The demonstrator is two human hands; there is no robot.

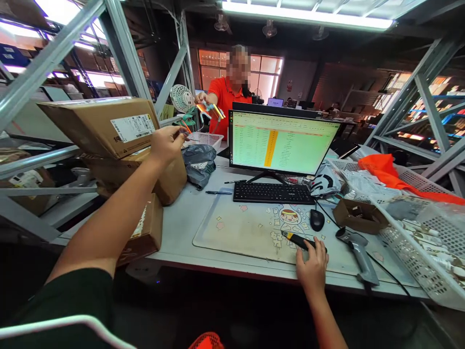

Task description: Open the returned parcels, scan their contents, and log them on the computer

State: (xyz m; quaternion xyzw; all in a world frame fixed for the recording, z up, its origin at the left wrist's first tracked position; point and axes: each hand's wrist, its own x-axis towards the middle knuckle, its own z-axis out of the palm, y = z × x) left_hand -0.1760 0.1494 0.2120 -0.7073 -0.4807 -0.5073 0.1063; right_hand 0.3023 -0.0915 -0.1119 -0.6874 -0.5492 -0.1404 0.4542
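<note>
My left hand (167,144) is stretched forward over the stacked cardboard boxes, thumb and fingers drawn together; whatever is in them, if anything, is too small to make out. A thin orange stick-like thing (186,127) shows just beyond its fingertips. On the desk mat (232,237), my right hand (313,264) has its fingers around the rear of a black utility knife (300,240) with a yellow front end, which points left. Across the desk, a co-worker's hand (206,99) holds some colourful orange, yellow and blue items (214,111) near my left hand.
Labelled cardboard boxes (105,126) are stacked at left, beside a grey plastic bag (199,162). A monitor (281,143), keyboard (272,193) and mouse (317,220) occupy the middle. Rightward lie a barcode scanner (359,257), a small open carton (359,216) and white baskets (410,257).
</note>
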